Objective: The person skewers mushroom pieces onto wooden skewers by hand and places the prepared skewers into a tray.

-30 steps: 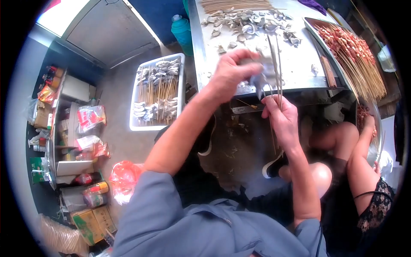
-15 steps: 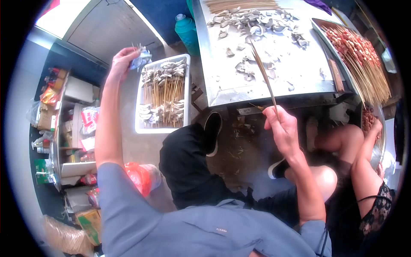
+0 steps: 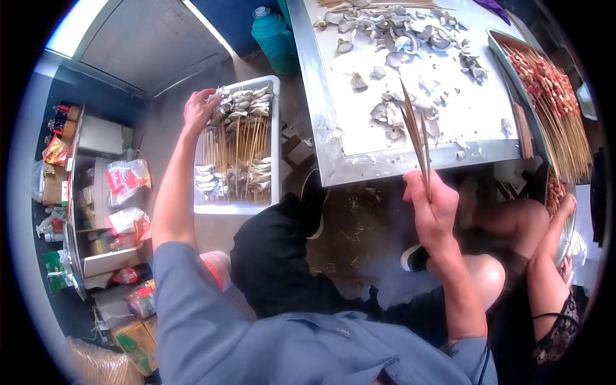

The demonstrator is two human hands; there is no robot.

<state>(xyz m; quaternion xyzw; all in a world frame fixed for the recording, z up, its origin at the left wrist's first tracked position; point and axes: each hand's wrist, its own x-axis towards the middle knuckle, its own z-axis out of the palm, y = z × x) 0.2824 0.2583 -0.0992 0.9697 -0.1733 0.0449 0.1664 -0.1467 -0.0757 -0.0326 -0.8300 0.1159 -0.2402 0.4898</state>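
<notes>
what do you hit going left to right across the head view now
red-and-white packet → white tray of mushroom skewers → right hand gripping thin sticks → purple cloth → wooden handle → co-worker's hand

shirt (image 3: 276, 346): grey-blue, short sleeves (image 3: 183, 273) | legwear (image 3: 273, 263): black, loose | shoe (image 3: 312, 196): dark, pale-edged

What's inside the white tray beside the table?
The white tray holds wooden skewers threaded with what look like mushroom pieces, in two rows. They cover most of its bottom, and the left hand hides part of one corner.
</notes>
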